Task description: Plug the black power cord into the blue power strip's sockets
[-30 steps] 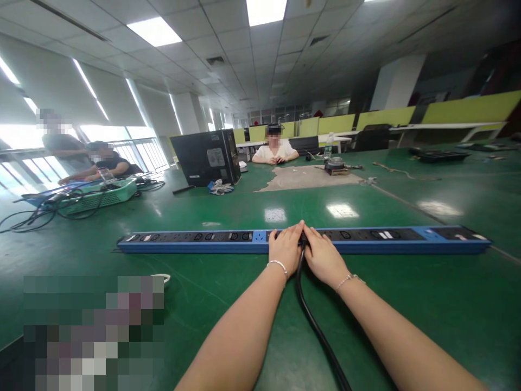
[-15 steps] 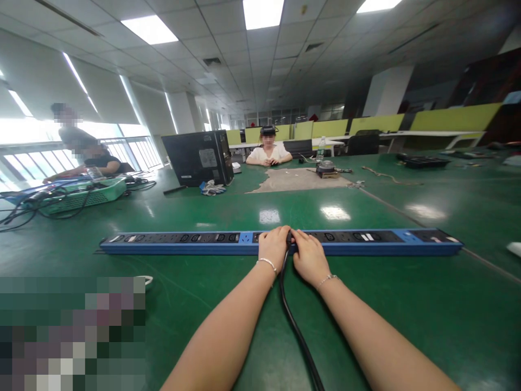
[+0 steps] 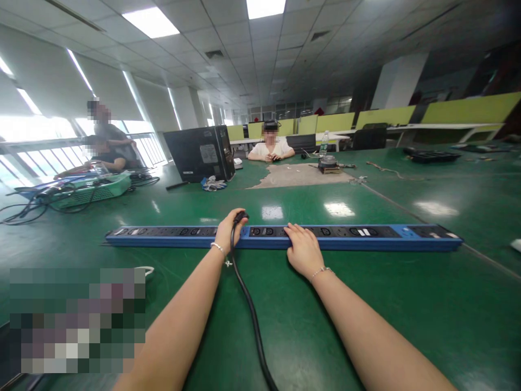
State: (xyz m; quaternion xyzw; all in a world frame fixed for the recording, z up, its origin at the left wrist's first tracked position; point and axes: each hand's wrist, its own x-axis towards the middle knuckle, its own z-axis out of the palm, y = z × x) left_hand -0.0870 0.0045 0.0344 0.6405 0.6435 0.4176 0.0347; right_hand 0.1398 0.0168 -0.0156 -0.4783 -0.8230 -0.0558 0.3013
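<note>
A long blue and black power strip (image 3: 350, 245) lies across the green table. My left hand (image 3: 228, 230) is closed round the black plug (image 3: 241, 216) of a thick black cable (image 3: 253, 312), just above the strip and left of its middle. From the plug the cable runs down to the bottom edge of the view. My right hand (image 3: 303, 248) rests on the strip right of the middle, its fingers lying over the sockets and the front edge, with nothing gripped.
Behind the strip stand a black computer case (image 3: 199, 155) and gloves (image 3: 214, 183). A green basket (image 3: 93, 193) with cables is at the left. One person (image 3: 271, 149) sits opposite; two more are at the left. A bottle (image 3: 324, 144) stands at the back.
My left hand has moved left and slightly up with the plug, away from my right hand. The cable has shifted left with it. My right hand stays on the strip, its fingers flatter.
</note>
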